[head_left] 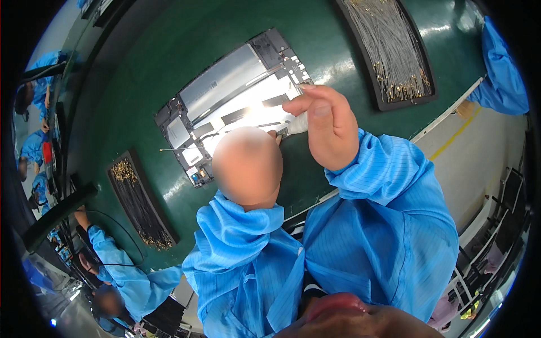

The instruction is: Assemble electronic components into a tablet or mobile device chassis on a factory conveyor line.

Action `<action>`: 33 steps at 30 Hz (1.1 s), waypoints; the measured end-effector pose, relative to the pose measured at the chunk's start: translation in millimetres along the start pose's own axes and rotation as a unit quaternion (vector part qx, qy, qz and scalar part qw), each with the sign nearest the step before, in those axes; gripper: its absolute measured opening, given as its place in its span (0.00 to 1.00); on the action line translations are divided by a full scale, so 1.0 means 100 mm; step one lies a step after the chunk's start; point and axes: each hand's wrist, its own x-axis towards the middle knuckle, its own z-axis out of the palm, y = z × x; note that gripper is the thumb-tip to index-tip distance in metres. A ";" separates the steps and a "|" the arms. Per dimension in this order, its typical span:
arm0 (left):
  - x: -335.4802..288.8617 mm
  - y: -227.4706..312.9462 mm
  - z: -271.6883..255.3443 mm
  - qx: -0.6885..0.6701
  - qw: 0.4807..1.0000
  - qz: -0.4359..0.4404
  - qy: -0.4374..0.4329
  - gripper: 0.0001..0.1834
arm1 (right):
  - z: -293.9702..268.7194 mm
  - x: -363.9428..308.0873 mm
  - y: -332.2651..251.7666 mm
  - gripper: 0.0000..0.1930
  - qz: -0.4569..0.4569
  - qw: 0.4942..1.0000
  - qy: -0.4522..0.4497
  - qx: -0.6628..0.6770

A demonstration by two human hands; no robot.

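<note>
An opened tablet-like device [228,81], with a large silver battery, black frame and small boards, lies tilted on the green table. My left hand [248,166] is over its near edge, heavily blurred, with most fingers hidden; a fingertip shows by the device's edge. From beside this hand a thin cable [179,149] with a gold tip sticks out leftward across the device. My right hand [335,127] is at the device's right end, fingers bent inward, closed. A white finger cover [298,123] shows below its fingers. Whatever the right fingertips pinch is too small to make out.
A black tray [406,102] of grey cables with gold ends stands at the far right. Another black tray [159,211] holds dark cables on the left. A co-worker's blue sleeve [504,73] is at the right edge; another person [132,281] sits at lower left.
</note>
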 end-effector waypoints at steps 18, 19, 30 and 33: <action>-0.11 -0.15 0.02 -0.058 0.997 -0.007 -0.050 0.08 | 0.01 0.22 -0.22 0.07 -0.123 0.951 -0.222 -0.179; -0.08 -0.13 0.02 -0.064 0.997 -0.010 -0.042 0.07 | 0.02 0.24 -0.20 0.08 -0.126 0.951 -0.215 -0.185; 0.35 -0.62 -0.29 0.110 0.983 0.079 -0.122 0.07 | -0.12 0.15 0.00 0.12 0.106 0.990 -0.029 0.084; 0.33 -1.16 -0.30 0.207 0.977 -0.036 0.021 0.14 | -0.26 0.14 -0.16 0.15 0.255 0.957 0.021 0.139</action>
